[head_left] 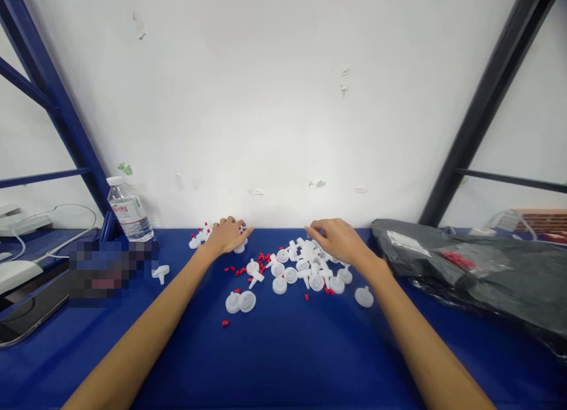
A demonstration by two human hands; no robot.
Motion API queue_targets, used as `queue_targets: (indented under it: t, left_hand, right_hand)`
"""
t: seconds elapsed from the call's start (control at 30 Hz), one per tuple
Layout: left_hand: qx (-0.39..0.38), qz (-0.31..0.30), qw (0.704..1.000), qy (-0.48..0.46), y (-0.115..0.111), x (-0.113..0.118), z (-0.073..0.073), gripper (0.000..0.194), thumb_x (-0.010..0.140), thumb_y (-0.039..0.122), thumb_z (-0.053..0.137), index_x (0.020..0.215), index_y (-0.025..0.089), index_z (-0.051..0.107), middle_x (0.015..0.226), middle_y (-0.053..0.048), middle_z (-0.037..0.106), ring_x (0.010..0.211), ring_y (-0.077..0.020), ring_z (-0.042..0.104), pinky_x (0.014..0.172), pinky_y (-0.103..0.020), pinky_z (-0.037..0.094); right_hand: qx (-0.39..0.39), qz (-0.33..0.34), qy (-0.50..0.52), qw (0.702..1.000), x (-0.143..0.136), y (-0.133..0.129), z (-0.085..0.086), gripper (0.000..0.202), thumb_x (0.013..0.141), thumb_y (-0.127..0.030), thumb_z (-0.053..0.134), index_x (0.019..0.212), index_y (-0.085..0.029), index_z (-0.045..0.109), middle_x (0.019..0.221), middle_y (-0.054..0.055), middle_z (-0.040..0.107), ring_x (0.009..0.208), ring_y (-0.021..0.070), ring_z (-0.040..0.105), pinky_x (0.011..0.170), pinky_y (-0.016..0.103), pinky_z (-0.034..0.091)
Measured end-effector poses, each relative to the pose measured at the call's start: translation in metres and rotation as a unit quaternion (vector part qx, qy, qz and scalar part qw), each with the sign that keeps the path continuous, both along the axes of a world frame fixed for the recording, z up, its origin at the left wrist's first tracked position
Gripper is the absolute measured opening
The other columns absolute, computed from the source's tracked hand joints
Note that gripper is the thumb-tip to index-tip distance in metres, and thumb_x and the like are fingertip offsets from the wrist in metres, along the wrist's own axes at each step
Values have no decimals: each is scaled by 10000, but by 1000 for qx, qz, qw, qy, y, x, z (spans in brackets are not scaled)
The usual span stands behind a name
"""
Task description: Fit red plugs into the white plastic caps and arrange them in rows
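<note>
White plastic nozzle caps, round discs with a thin spout, lie in a loose pile on the blue table. Small red tip caps are scattered among them. My left hand reaches to the back of the table, thumb spread from the fingers, over white nozzle caps with red tips partly hidden by it. At the far right edge of the pile is my right hand, palm down, thumb held out and fingers bent. I see nothing held in either hand; the right fingertips are partly hidden.
A water bottle stands at the back left, near a phone and white cables. One nozzle cap lies apart on the left. A dark plastic bag covers the right side. Blue and black frame posts rise at both sides before the white wall.
</note>
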State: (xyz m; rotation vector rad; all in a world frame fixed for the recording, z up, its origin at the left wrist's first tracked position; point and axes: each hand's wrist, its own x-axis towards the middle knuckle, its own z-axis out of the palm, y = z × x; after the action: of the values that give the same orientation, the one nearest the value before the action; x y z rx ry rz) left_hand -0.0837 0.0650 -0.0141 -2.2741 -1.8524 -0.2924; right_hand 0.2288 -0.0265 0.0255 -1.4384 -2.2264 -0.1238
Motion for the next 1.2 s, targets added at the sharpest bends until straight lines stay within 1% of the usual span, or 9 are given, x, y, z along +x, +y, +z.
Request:
queue_targets:
  t: [0.1, 0.2, 0.37, 0.5, 0.57, 0.67, 0.87, 1.0, 1.2]
  left_hand:
    - [31, -22, 999, 15, -7, -4, -11, 620, 916, 654, 345, 1182, 196, 668, 1237, -187, 582, 1179, -395, 488, 958, -519, 372]
    - [56, -32, 998, 20, -7, -4, -15, 594, 915, 639, 376, 1085, 162, 686, 1172, -195, 591, 1125, -383, 500, 940, -493, 381]
    - [76, -53, 996, 20, -2, -3, -20, 450, 946, 511, 410, 1035, 149, 662, 1052, -165, 600, 1023, -314, 528, 913, -423, 412]
    - [85, -61, 994, 16, -1, -5, -24, 411, 975, 437, 359, 1045, 149, 644, 1046, -158, 589, 1050, -309, 509, 886, -412, 434]
    - [84, -63, 994, 14, -1, -6, -24, 413, 986, 416, 329, 1045, 153, 642, 1051, -154, 593, 1076, -308, 503, 859, -399, 447]
    - [73, -69, 995, 10, -2, -7, -22, 419, 993, 391, 303, 970, 170, 658, 1025, -136, 621, 1077, -291, 525, 831, -374, 457]
    - [48, -66, 997, -1, -5, -7, -16, 483, 999, 371, 247, 874, 185, 674, 995, -118, 693, 946, -253, 634, 809, -350, 450]
    - [38, -49, 998, -13, -6, -6, -15, 530, 1001, 399, 231, 834, 180, 685, 980, -131, 727, 928, -270, 670, 799, -349, 446]
    - [33, -31, 998, -36, -5, -6, -12, 570, 994, 410, 222, 771, 175, 691, 894, -156, 735, 897, -314, 687, 790, -389, 449]
  right_hand:
    - [-5, 3, 0, 1000, -1, 0, -1, 399, 1001, -423, 396, 769, -219, 649, 646, 12, 646, 613, 159, 548, 576, 275, 266]
    - [-11, 6, 3, 1000, -2, -2, 0, 404, 1002, -419, 388, 745, -215, 624, 625, 9, 634, 587, 152, 534, 567, 272, 260]
    - [-6, 9, -1, 1000, -3, -3, -1, 419, 996, -418, 391, 684, -205, 572, 577, 4, 587, 542, 138, 476, 551, 275, 244]
    - [-6, 8, -2, 1000, -4, -2, -3, 428, 993, -428, 391, 679, -205, 577, 581, 10, 587, 544, 140, 475, 551, 276, 234]
    - [-10, 6, -1, 1000, -4, -1, -4, 422, 990, -429, 399, 684, -205, 582, 587, 10, 596, 549, 140, 486, 554, 273, 237]
    - [-12, 7, -1, 1000, -4, 0, -4, 407, 990, -423, 406, 703, -206, 597, 605, 10, 614, 556, 140, 501, 553, 273, 239]
    - [-17, 10, -7, 1000, -5, -2, -4, 434, 999, -438, 377, 717, -208, 613, 618, 26, 630, 558, 156, 517, 551, 280, 243]
    - [-20, 6, -13, 1000, -6, -3, -4, 435, 997, -440, 381, 720, -208, 623, 625, 27, 633, 555, 155, 516, 549, 283, 242]
    - [-21, 5, -15, 1000, -7, -4, -3, 445, 997, -438, 377, 697, -204, 608, 601, 23, 615, 544, 151, 502, 550, 283, 238]
